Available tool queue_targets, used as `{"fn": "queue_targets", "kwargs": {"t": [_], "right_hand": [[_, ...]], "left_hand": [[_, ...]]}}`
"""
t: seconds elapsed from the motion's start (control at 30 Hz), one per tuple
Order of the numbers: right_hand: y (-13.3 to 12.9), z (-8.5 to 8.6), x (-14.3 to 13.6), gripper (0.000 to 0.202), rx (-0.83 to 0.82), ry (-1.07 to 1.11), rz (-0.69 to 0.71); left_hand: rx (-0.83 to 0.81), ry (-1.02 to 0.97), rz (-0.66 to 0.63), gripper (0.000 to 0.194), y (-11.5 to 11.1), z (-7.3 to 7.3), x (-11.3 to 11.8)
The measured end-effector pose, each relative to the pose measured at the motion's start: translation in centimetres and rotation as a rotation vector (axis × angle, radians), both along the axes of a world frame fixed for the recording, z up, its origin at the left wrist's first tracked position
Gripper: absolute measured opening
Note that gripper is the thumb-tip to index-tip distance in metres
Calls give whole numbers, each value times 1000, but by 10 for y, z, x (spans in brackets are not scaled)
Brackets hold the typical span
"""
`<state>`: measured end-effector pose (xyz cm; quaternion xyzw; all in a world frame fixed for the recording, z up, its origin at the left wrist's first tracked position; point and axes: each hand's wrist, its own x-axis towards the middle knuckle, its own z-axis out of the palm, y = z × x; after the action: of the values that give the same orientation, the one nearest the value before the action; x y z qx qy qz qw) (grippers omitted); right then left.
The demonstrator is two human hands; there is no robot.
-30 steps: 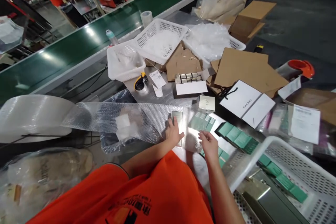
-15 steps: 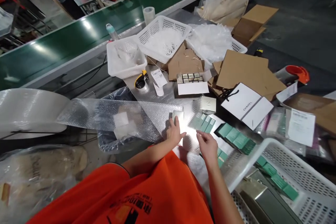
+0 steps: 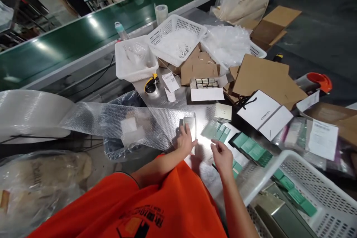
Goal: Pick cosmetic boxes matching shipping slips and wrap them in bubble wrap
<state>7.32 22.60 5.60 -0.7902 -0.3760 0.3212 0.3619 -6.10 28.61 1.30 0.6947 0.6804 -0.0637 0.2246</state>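
My left hand (image 3: 184, 140) lies on a slim silvery box (image 3: 190, 121), fingers over its top and thumb along its right side. The box rests near the end of a bubble wrap strip (image 3: 161, 121) that runs from a large roll (image 3: 33, 115) at the left. To the right, my right hand (image 3: 224, 158) hovers above the table with fingers curled and tips close together; whether anything is between them is too small to tell. Small green boxes (image 3: 222, 132) lie just beyond it, and a pale square box (image 3: 223, 112) stands behind those.
White baskets (image 3: 136, 76) stand at the back, before a green conveyor belt (image 3: 111, 18). A tape dispenser (image 3: 151, 87), an open white carton (image 3: 206, 95), a white paper bag (image 3: 264, 114) and cardboard (image 3: 262, 76) surround the work area. Another basket (image 3: 320, 178) is at the lower right.
The view has shifted slightly. My left hand stays on the silvery box, and more of the box's top shows now. My right hand has barely moved.
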Motion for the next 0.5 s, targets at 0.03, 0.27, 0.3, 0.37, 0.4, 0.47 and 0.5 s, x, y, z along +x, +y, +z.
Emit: {"fn": "queue_targets", "kwargs": {"t": [0.03,0.27,0.3,0.37,0.4,0.47,0.5], "right_hand": [[0,-1,0,52,-3,0,1],[0,-2,4,52,-30,0,3],[0,-2,5,52,-33,0,1],[0,-2,5,53,-36,-1,-2],[0,-2,5,53,-36,-2,-3],[1,-2,6,53,-34,-6,-3],[1,-3,6,52,-33,-8,-3]], "left_hand": [[2,2,2,87,0,0,0],[20,13,7,87,2,2,1],[23,13,9,87,3,2,1],[25,8,12,87,5,2,1],[24,3,15,87,7,2,0],[18,-14,21,87,9,2,0],[14,-26,26,88,9,3,0]]}}
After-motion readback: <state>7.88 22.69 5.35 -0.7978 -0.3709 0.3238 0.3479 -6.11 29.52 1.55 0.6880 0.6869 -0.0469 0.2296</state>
